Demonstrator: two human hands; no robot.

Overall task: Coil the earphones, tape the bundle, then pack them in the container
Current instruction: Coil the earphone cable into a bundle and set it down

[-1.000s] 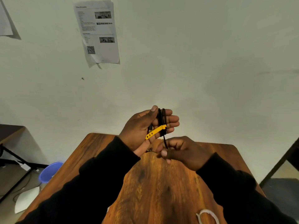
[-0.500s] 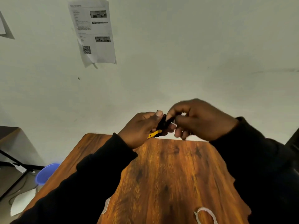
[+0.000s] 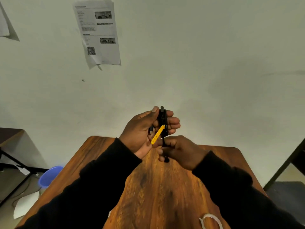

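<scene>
Hiding most of the coiled earphones (image 3: 163, 120), left hand (image 3: 142, 129) grips them.

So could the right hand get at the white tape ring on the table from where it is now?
Probably yes. The right hand is pinching the loose cable just below the earphone coil, so it would have to let go first. The tape ring lies at the table's near edge on that same side, with nothing visible between.
</scene>
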